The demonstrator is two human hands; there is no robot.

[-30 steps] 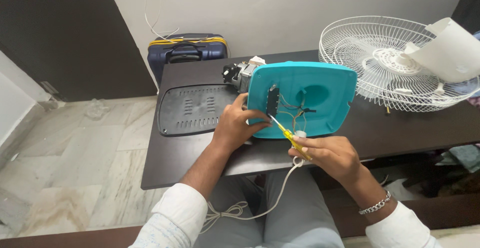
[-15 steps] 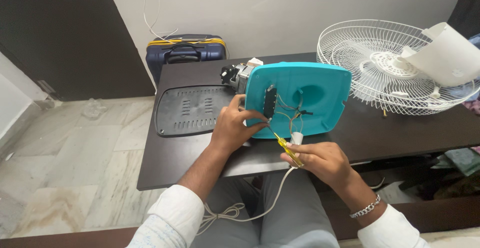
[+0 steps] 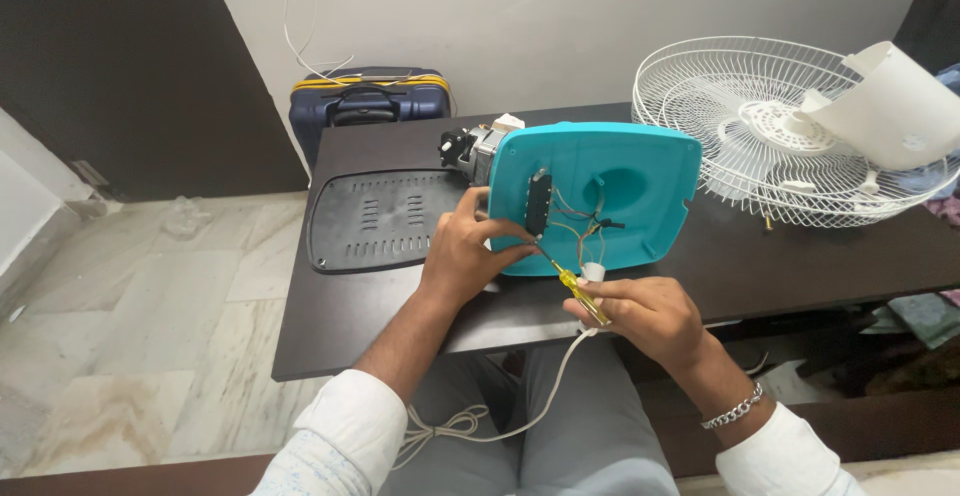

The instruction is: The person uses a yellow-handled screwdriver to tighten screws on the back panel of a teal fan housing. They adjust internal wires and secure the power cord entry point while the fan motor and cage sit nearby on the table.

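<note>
Screwdriver (image 3: 578, 291) tip at teal base (image 3: 640, 171) edge

Packages: you have none in front of you; nothing boxed, bagged or wrapped shows on the table or the floor.
Labels: you have none that can be made out; no sticker or tag is visible on any surface in the head view.
Signs: none hangs on the wall or the door ahead of you.
Screens: none is in your view.
</note>
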